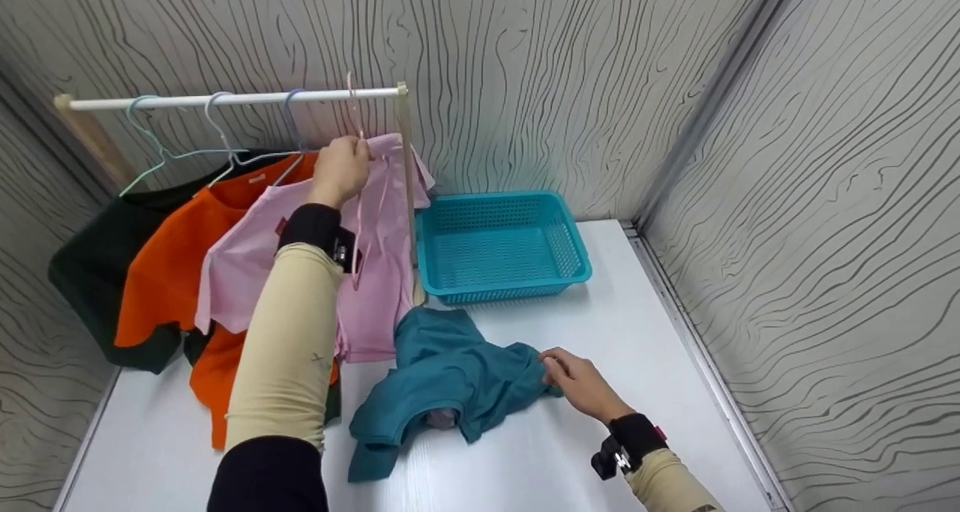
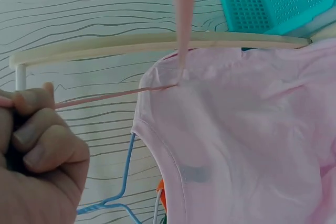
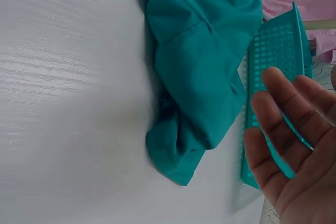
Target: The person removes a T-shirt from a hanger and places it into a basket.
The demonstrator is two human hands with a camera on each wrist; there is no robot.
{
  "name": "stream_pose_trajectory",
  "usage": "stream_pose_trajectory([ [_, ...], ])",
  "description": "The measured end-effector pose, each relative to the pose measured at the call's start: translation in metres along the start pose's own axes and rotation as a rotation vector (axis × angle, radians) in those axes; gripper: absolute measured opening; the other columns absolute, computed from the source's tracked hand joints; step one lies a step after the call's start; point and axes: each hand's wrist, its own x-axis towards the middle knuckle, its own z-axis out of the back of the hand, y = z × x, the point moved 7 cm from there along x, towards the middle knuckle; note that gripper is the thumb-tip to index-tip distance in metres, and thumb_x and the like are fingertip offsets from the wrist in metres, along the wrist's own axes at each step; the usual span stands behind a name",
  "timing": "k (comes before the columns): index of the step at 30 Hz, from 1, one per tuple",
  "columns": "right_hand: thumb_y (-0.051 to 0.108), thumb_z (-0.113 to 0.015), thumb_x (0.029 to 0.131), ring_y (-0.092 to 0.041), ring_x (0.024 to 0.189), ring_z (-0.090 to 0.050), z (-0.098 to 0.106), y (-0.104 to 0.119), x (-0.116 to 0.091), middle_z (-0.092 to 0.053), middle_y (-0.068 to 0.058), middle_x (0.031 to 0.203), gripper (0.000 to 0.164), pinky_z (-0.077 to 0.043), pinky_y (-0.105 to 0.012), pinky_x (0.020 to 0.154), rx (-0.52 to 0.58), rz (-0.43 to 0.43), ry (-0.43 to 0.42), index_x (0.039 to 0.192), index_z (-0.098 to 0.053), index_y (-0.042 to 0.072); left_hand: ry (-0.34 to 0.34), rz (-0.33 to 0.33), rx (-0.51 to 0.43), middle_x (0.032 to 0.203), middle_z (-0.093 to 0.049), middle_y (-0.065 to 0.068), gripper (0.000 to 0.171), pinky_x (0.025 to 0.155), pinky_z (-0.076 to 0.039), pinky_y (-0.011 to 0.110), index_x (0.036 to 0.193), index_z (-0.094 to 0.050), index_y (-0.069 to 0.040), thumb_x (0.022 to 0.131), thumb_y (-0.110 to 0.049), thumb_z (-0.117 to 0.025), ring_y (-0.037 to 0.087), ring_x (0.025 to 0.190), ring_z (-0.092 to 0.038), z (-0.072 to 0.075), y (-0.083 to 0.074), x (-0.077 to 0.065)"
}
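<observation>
A pink clothes hanger (image 1: 356, 235) is gripped near its hook by my left hand (image 1: 342, 169), by the right end of the rack rail; its pink wire also shows in the left wrist view. Behind it hangs a pink shirt (image 2: 236, 124). A crumpled teal shirt (image 1: 457, 373) lies on the white table, its neck opening toward me. Beside the shirt's right end is my right hand (image 1: 583, 383). In the right wrist view the right hand's fingers (image 3: 283, 129) are loosely bent, holding nothing, with a gap between them and the teal cloth.
The rack's white rail (image 1: 247, 98) carries a dark green garment (image 1: 97, 272), an orange garment (image 1: 161, 287) and pink clothing on hangers. A teal plastic basket (image 1: 427, 268) stands right of the rack on the white table (image 1: 615, 264). Patterned walls (image 1: 540, 85) enclose the back and sides.
</observation>
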Motion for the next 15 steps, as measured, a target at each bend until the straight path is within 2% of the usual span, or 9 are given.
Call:
stream_pose_trajectory([
  [4,0.037,-0.035,0.106,-0.027,0.089,-0.064,-0.006,0.001,-0.001,-0.069,-0.013,0.094,0.043,-0.049,-0.027,0.076,-0.020,0.026,0.004,0.123,-0.058,0.004,0.094,-0.016,0.051,0.125,-0.059,0.025,0.042,0.102,-0.041,0.049,0.116,-0.061,0.003,0.104,-0.021,-0.028,0.040,0.116,-0.054,-0.011,0.004,-0.007],
  [8,0.034,-0.037,0.106,-0.018,0.084,-0.062,-0.010,0.004,0.001,-0.068,-0.011,0.091,0.040,-0.048,-0.027,0.076,-0.048,0.049,0.015,0.122,-0.059,0.004,0.120,-0.057,0.042,0.103,-0.054,0.022,0.035,0.095,-0.043,0.049,0.110,-0.055,0.003,0.105,-0.021,-0.030,0.038,0.101,-0.053,-0.014,0.008,-0.017],
  [12,0.034,-0.041,0.105,-0.020,0.091,-0.062,-0.012,0.008,0.005,-0.068,-0.012,0.100,0.039,-0.050,-0.036,0.081,-0.102,0.034,0.020,0.123,-0.058,0.003,0.175,-0.126,0.033,0.096,-0.055,0.020,0.035,0.090,-0.044,0.047,0.119,-0.056,0.005,0.104,-0.017,-0.034,0.034,0.093,-0.054,-0.012,0.016,-0.033],
  [15,0.039,-0.047,0.102,-0.029,0.106,-0.062,-0.013,0.014,0.011,-0.064,-0.017,0.117,0.044,-0.050,-0.048,0.090,-0.178,-0.018,0.009,0.126,-0.056,0.004,0.208,-0.151,0.055,0.095,-0.061,0.022,0.036,0.088,-0.043,0.045,0.127,-0.057,0.003,0.102,-0.011,-0.035,0.033,0.090,-0.056,-0.006,0.035,-0.049],
])
